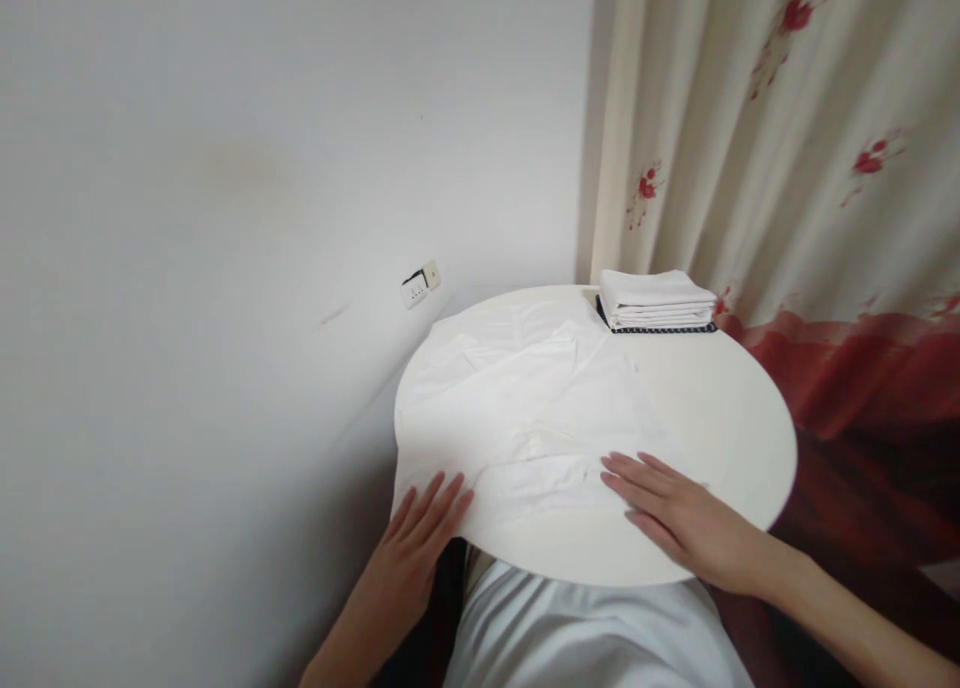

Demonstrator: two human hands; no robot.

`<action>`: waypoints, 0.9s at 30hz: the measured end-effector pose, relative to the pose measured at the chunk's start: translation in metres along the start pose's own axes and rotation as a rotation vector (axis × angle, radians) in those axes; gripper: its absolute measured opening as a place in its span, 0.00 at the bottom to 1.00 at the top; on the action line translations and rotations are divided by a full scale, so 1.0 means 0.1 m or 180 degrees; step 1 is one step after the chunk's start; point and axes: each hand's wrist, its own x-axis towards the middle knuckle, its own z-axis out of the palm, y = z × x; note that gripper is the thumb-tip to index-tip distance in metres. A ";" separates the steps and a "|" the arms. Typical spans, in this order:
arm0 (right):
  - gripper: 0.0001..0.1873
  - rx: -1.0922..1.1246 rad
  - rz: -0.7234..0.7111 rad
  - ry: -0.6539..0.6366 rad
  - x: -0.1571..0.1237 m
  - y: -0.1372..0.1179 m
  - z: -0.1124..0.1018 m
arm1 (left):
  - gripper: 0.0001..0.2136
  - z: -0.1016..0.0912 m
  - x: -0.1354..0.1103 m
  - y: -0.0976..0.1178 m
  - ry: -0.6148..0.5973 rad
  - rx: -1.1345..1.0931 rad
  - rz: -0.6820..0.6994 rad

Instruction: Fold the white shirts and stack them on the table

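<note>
A white cloth garment [525, 398], perhaps a shirt, lies spread over the left and middle of a round white table [735, 428]. Some folds and wrinkles run across it, and its lower left corner hangs over the table's edge. My left hand [416, 538] rests flat on that corner with the fingers stretched out. On the garment's right lower side lies my right hand [682, 513], palm down, fingers extended. Neither hand grips anything. Which part of the garment is which I cannot tell.
A stack of folded white cloths [656, 300] sits at the table's back right on a dark, dotted-edge piece [664, 329]. A wall [300, 168] with a socket [415, 288] borders the left. Behind the table hangs a flowered curtain [720, 148].
</note>
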 end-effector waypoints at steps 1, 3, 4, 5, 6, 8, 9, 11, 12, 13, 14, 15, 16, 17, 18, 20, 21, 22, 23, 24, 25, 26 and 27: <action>0.29 -0.0001 0.0013 -0.0054 -0.02 0.01 0.01 | 0.45 0.06 -0.02 -0.05 0.0040 0.0122 -0.0001; 0.30 -0.0003 0.0085 -0.0068 -0.10 0.10 0.01 | 0.45 0.17 -0.09 -0.17 0.0104 0.0251 -0.0031; 0.30 -0.0025 0.0134 -0.0044 -0.15 0.15 0.01 | 0.44 0.20 -0.12 -0.23 0.0118 0.0267 -0.0054; 0.29 -0.0059 0.0179 0.0000 -0.20 0.22 0.01 | 0.43 0.22 -0.15 -0.29 0.0114 0.0256 -0.0074; 0.28 -0.0103 0.0201 0.0043 -0.25 0.29 0.00 | 0.42 0.22 -0.17 -0.33 0.0093 0.0224 -0.0073; 0.27 -0.0219 0.0166 0.0135 -0.34 0.42 -0.03 | 0.38 0.18 -0.21 -0.40 0.0016 0.0106 -0.0024; 0.26 -0.0285 0.0115 0.0156 -0.38 0.47 -0.05 | 0.36 0.15 -0.22 -0.43 -0.0014 0.0038 0.0014; 0.26 -0.0412 0.0034 0.0153 -0.43 0.54 -0.12 | 0.33 0.08 -0.24 -0.48 -0.0067 -0.0090 0.0102; 0.26 -0.0459 0.0024 0.0155 -0.44 0.55 -0.15 | 0.32 0.04 -0.25 -0.50 -0.0065 -0.0149 0.0137; 0.26 -0.0489 0.0014 0.0178 -0.44 0.56 -0.19 | 0.31 0.01 -0.27 -0.53 -0.0050 -0.0207 0.0169; 0.26 -0.0502 -0.0015 0.0212 -0.44 0.57 -0.22 | 0.30 -0.02 -0.28 -0.56 -0.0019 -0.0266 0.0212; 0.26 -0.0509 -0.0070 0.0271 -0.44 0.57 -0.23 | 0.29 -0.05 -0.30 -0.59 0.0031 -0.0325 0.0249; 0.25 -0.0517 -0.0150 0.0335 -0.43 0.59 -0.24 | 0.27 -0.07 -0.32 -0.62 0.0094 -0.0381 0.0276; 0.24 -0.0526 -0.0250 0.0395 -0.42 0.60 -0.24 | 0.25 -0.09 -0.33 -0.65 0.0167 -0.0431 0.0283; 0.22 -0.0532 -0.0342 0.0463 -0.42 0.63 -0.24 | 0.23 -0.11 -0.34 -0.68 0.0230 -0.0479 0.0273; 0.20 -0.0532 -0.0471 0.0589 -0.41 0.69 -0.21 | 0.20 -0.15 -0.34 -0.72 0.0362 -0.0568 0.0246; 0.19 -0.0531 -0.0516 0.0641 -0.41 0.72 -0.19 | 0.19 -0.17 -0.33 -0.74 0.0425 -0.0608 0.0254; 0.18 -0.0538 -0.0547 0.0690 -0.41 0.75 -0.17 | 0.18 -0.18 -0.32 -0.75 0.0484 -0.0638 0.0277; 0.17 -0.0551 -0.0570 0.0735 -0.40 0.77 -0.16 | 0.18 -0.20 -0.31 -0.76 0.0538 -0.0662 0.0306; 0.17 -0.0562 -0.0590 0.0775 -0.40 0.78 -0.15 | 0.18 -0.22 -0.30 -0.76 0.0584 -0.0685 0.0324; 0.17 -0.0563 -0.0608 0.0823 -0.40 0.79 -0.16 | 0.18 -0.25 -0.28 -0.76 0.0629 -0.0712 0.0320; 0.16 -0.0551 -0.0614 0.0874 -0.40 0.79 -0.17 | 0.18 -0.28 -0.27 -0.75 0.0660 -0.0750 0.0294; 0.16 -0.0523 -0.0629 0.0922 -0.39 0.78 -0.19 | 0.17 -0.32 -0.25 -0.74 0.0687 -0.0805 0.0251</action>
